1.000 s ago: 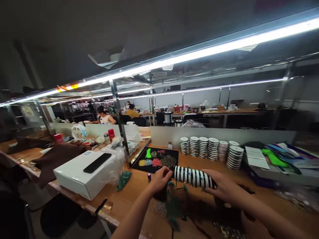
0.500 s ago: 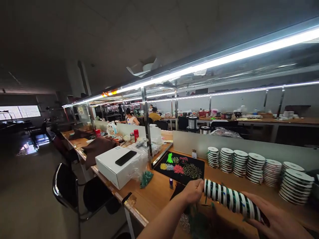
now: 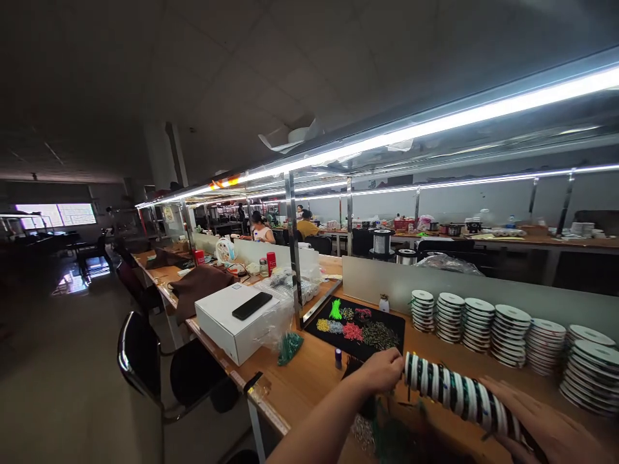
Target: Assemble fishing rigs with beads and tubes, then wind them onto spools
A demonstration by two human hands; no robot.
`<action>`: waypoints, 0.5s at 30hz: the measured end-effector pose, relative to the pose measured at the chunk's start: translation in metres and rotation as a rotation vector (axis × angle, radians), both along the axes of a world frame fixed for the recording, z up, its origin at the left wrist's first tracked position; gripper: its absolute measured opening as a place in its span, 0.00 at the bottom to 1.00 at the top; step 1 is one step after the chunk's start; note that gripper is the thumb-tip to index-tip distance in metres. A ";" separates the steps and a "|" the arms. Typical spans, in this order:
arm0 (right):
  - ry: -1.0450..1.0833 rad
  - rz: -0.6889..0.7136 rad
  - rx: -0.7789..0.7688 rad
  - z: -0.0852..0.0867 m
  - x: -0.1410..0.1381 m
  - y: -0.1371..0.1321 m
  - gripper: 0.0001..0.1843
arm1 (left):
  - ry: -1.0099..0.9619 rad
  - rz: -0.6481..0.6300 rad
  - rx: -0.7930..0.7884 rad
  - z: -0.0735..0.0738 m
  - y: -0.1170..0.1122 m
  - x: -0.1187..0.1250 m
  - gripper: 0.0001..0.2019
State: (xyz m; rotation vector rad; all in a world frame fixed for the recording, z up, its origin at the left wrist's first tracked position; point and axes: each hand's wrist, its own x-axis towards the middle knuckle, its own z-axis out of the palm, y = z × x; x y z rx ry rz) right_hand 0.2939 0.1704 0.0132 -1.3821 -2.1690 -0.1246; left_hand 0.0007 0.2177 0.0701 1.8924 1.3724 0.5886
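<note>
A row of white spools (image 3: 459, 394) wound with dark green material lies on its side between my two hands, low at the right. My left hand (image 3: 384, 370) is closed at the row's left end, its fingertips against the end spool. Around the right end wraps my right hand (image 3: 546, 412), its fingers along the top and underneath. Beyond it stand upright stacks of white spools (image 3: 478, 316). A black mat (image 3: 323, 345) just past my left hand carries small heaps of yellow, grey, red, green and dark pieces. Beneath my hands, some green material (image 3: 391, 438) is partly hidden in shadow.
A white box (image 3: 217, 322) with a black phone (image 3: 252, 305) on it stands on the wooden bench, beside a bag of green pieces (image 3: 289, 348). A small purple-capped bottle (image 3: 338, 358) is nearer. Metal posts (image 3: 293, 245) hold a lit lamp rail. Other people sit farther back.
The whole view has shifted slightly, so the bench and things on it appear farther right. My hands still hold the row of spools in much the same pose.
</note>
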 end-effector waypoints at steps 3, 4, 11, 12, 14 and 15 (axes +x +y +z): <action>-0.019 0.005 0.042 -0.002 0.001 0.002 0.28 | 0.039 0.017 -0.005 0.000 0.003 0.008 0.15; -0.026 0.006 0.073 -0.003 0.001 0.002 0.28 | 0.050 0.021 -0.013 0.000 0.005 0.011 0.15; -0.116 0.001 0.315 -0.001 -0.009 -0.003 0.25 | 0.070 -0.015 -0.064 0.006 0.016 0.004 0.15; -0.125 0.001 0.329 -0.001 -0.009 -0.004 0.25 | 0.063 -0.034 -0.070 0.005 0.015 0.002 0.15; -0.137 0.009 0.348 -0.002 -0.008 -0.004 0.25 | 0.037 -0.075 -0.065 0.004 0.014 -0.001 0.15; -0.140 0.013 0.353 -0.003 -0.007 -0.003 0.26 | 0.018 -0.091 -0.050 0.002 0.014 0.000 0.16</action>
